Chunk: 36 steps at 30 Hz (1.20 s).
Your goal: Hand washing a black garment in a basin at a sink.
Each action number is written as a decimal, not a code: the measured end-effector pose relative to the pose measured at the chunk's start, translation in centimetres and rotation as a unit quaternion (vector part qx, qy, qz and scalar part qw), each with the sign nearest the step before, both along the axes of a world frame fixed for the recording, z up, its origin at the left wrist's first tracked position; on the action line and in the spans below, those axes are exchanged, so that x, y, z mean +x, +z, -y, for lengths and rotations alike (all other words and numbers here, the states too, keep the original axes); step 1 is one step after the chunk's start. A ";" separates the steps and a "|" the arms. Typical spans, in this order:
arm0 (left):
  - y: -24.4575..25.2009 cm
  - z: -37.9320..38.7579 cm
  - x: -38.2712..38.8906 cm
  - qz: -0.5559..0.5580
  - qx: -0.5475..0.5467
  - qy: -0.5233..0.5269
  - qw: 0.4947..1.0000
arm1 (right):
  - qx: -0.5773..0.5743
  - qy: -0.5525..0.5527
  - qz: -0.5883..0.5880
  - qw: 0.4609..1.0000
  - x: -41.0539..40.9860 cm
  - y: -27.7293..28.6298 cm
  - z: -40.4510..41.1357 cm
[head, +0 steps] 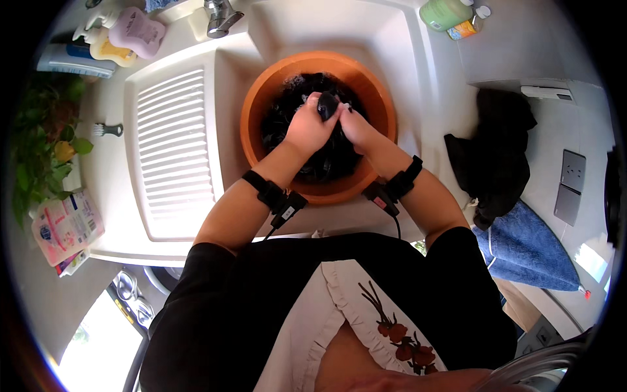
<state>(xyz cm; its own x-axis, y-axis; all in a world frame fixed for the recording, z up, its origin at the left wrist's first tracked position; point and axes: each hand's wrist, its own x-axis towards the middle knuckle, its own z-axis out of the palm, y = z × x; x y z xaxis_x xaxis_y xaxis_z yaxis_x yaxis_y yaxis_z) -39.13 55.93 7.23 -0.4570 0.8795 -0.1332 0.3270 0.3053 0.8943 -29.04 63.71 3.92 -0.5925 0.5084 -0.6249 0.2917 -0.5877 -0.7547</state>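
An orange plastic basin [252, 142] stands in the white sink, and wet black cloth [318, 157] with some suds lies in it. Over the basin's middle my left hand [310, 125] is closed on a bunched piece of black cloth [327, 106], which bulges above the fingers. My right hand [356, 126] grips the same cloth from the other side, close against my left hand. A little foam shows by the fingers. The undersides of both hands are hidden.
A ribbed washboard [174, 152] adjoins the sink at left, with a small brush [108, 130] beyond it. A chrome faucet [221, 19] is at the back. Pump bottles [137, 32] stand back left, other bottles [446, 14] back right. Black cloth [499, 152] and a blue towel [529, 250] are at right.
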 end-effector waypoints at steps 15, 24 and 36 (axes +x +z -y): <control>-5.4 0.5 -3.7 -0.396 -0.310 -0.296 0.812 | 0.477 0.482 0.364 0.638 1.1 -1.8 -1.1; -7.2 -4.8 -6.7 -0.276 -0.353 -0.293 0.845 | 0.429 0.540 0.356 0.631 -2.4 -5.8 -6.3; 2.0 -0.6 -0.9 -0.058 0.062 -0.085 0.993 | -0.081 -0.022 -0.106 0.991 -0.6 3.6 -1.0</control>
<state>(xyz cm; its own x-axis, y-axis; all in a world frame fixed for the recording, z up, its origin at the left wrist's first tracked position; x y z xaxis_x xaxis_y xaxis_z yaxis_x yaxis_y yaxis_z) -39.99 56.56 9.22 -0.3060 0.9517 0.0253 0.4667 0.1268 0.8753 -29.68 64.68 7.55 -0.6986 0.4396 -0.5645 0.1086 -0.7147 -0.6909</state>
